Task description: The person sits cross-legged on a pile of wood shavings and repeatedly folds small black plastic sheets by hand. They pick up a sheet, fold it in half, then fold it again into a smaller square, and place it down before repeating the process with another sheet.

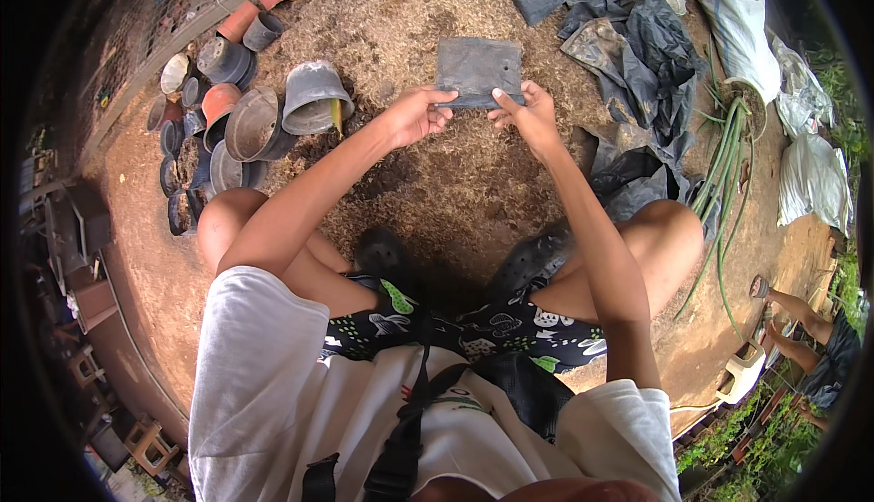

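A flat black plastic grow bag (478, 68) is stretched out in front of me, with a folded strip along its near edge and a small hole at its right side. My left hand (418, 116) pinches the near left corner between thumb and fingers. At the near right corner, my right hand (532, 114) grips the same bag, thumb on top. Beneath it spreads a bed of dry husk-like mulch (389, 31), darker towards my shoes. To the right lies a heap of crumpled black plastic bags (659, 58).
Several black and terracotta plastic pots (254, 126) crowd the left, with a grey pot (314, 92) tipped on its side nearest my left hand. On the right are a white woven sack (737, 24) and long green stalks (724, 160). Another person's legs (806, 331) show at far right.
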Demonstrator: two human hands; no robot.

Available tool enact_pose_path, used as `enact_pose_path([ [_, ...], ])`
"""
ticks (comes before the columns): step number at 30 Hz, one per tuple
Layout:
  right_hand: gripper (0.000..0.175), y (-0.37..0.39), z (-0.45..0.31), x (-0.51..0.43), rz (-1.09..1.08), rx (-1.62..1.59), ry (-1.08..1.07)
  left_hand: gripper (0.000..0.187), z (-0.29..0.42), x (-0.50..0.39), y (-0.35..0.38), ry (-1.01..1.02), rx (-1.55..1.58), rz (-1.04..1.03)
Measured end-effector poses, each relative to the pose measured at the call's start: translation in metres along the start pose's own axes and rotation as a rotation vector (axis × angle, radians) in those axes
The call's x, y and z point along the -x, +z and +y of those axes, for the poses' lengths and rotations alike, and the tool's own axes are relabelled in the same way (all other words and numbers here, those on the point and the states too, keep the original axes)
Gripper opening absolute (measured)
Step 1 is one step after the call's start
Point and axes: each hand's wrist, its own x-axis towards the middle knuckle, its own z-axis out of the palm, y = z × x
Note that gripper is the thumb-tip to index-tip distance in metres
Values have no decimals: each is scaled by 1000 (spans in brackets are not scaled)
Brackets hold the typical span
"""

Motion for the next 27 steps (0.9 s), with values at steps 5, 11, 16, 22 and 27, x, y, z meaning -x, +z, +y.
enact_pose_path([
  [5,24,-3,-1,-5,67,39,47,17,-5,1,4,78,-75,-25],
  [11,29,11,0,6,-12,-6,-66,13,-6,-4,-7,22,14,112],
  [16,21,7,20,1,-90,86,-85,26,-7,-5,-12,44,61,160],
  [22,16,2,26,-5,17,254,1,45,-16,10,9,283,-161,71],
  [27,25,-2,38,-11,41,273,28,22,-21,2,5,313,-282,149],
])
